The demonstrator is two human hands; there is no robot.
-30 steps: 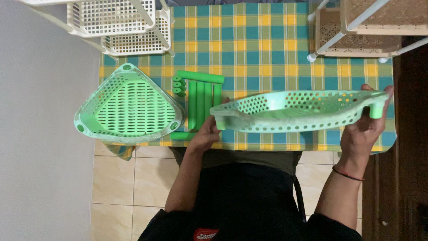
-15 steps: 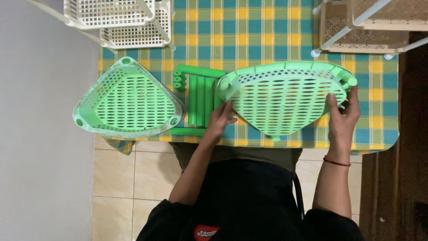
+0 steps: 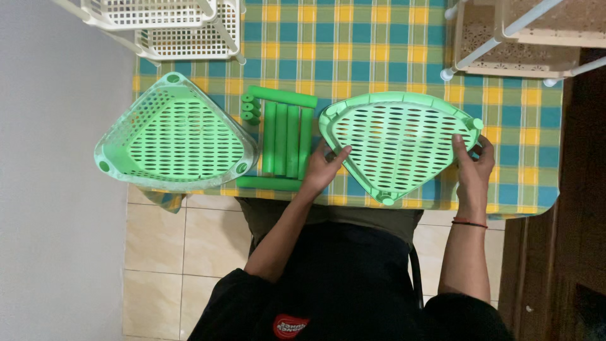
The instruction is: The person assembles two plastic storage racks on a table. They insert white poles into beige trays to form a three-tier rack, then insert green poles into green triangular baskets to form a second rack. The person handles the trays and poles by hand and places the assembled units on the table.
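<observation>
Hands hold a green triangular basket tray (image 3: 401, 142) flat over the right half of the checked table (image 3: 379, 38): the left hand (image 3: 323, 169) has its grip pinched on the tray's left rim, thumb on top, and the right hand (image 3: 473, 165) has its grip closed on the right corner, fingers curled over the edge. Just left of the tray lies a bunch of green tubes (image 3: 281, 139), and beyond them a second green tray (image 3: 173, 136) overhangs the table's left edge. White racks (image 3: 170, 25) and a beige rack (image 3: 517, 38) stand at the far corners.
</observation>
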